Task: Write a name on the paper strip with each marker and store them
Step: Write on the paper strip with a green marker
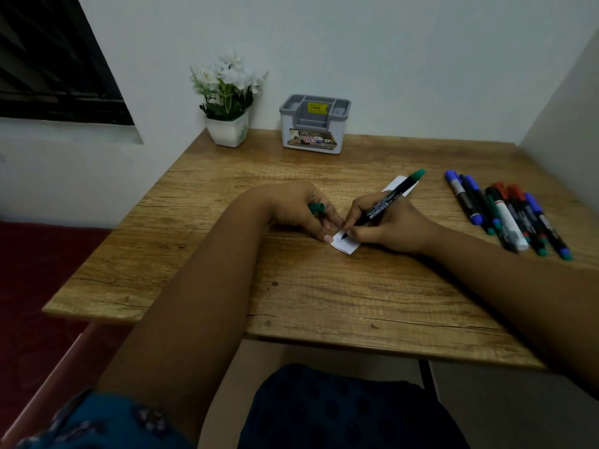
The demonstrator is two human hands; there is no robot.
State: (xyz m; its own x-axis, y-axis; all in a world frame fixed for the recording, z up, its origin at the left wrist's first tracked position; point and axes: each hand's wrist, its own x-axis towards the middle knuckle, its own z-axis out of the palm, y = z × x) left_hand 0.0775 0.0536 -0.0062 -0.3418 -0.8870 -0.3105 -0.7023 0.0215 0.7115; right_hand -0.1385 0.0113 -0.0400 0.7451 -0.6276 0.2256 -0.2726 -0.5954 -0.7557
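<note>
Two hands over grainy wooden table (291, 303): right hand (389, 225) grips green marker (385, 202), tip on white paper strip (348, 244); left hand (301, 212) clutches green cap (316, 207), fingertips pinning strip.

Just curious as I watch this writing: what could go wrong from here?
The paper strip is small and pinned only by the left hand's fingertips, so it might slide mid-stroke. That hand also holds the green cap, which could slip. The right hand may smear fresh ink from the green marker.

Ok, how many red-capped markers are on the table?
2 red-capped markers, side by side in the marker pile at the table's right; overlap may hide another.
</note>
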